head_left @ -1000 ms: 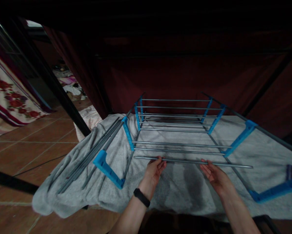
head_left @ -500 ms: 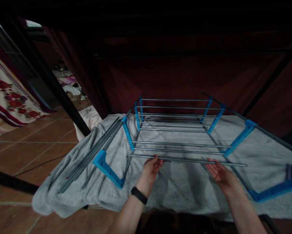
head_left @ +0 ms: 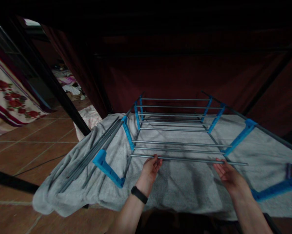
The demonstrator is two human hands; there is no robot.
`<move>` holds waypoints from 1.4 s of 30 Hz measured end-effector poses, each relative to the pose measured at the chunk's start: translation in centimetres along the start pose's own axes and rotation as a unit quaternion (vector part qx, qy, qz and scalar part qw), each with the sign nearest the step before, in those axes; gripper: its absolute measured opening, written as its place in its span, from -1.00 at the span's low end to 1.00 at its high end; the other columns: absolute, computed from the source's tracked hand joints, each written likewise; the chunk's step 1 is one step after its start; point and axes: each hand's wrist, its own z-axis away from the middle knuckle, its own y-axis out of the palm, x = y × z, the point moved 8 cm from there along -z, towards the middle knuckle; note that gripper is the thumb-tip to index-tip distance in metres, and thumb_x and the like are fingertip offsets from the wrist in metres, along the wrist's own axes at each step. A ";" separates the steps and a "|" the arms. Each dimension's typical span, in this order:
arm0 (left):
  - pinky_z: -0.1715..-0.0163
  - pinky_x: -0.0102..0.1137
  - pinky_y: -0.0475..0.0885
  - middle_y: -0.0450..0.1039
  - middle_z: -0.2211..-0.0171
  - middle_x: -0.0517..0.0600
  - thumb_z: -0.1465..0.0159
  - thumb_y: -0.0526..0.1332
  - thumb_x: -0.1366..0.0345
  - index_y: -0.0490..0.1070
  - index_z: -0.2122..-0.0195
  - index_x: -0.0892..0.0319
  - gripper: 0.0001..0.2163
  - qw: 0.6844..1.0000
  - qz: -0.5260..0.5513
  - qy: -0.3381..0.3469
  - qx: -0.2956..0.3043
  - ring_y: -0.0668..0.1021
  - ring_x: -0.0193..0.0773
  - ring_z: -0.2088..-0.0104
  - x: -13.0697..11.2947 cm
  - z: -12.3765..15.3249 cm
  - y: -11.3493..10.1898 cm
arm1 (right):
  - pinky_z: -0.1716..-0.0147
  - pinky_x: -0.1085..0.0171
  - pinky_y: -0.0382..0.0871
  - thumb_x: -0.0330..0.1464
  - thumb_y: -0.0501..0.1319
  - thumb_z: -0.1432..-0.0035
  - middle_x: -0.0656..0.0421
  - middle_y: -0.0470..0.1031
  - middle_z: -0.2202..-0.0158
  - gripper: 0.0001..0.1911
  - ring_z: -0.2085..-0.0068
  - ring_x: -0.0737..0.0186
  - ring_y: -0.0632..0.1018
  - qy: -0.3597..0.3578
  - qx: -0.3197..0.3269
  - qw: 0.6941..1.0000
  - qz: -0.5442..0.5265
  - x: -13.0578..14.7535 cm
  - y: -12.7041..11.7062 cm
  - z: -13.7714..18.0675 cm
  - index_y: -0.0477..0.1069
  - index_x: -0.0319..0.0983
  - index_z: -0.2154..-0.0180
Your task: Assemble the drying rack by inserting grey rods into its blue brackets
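Note:
A thin grey metal tube [head_left: 187, 160] lies crosswise in front of me, its left end by the side rail of a shoe-rack-like frame and its right end past the other rail. My left hand [head_left: 150, 169], with a black band on the wrist, pinches this tube left of its middle. Farther right, my right hand [head_left: 226, 174] holds it lightly between thumb and fingertips. Beyond both hands, several crossbars [head_left: 175, 130] span the frame between blue plastic brackets [head_left: 241, 138]. A near-left blue bracket [head_left: 108, 169] and a near-right blue bracket [head_left: 277, 188] stand closest to me.
Several loose grey tubes [head_left: 92, 154] lie together on the left of the grey blanket [head_left: 180, 191]. A black post [head_left: 60, 94] rises at the left, and a dark red curtain [head_left: 170, 78] hangs behind. Tiled floor [head_left: 50, 136] shows to the left.
My right hand has slid a little to the right along the tube. My left hand and the frame look almost unmoved.

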 end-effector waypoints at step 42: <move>0.25 -0.41 0.65 0.66 0.39 0.05 -0.40 0.28 0.64 0.56 0.34 0.24 -0.78 0.999 -0.014 -0.009 0.049 0.72 -0.25 0.38 1.8 0.7 1.2 | 0.18 0.43 0.69 -0.55 0.23 -0.41 0.18 0.69 0.29 -0.78 0.30 0.38 0.73 0.032 0.022 0.999 -0.017 -1.2 2.0 1.6 0.59 -0.22 0.28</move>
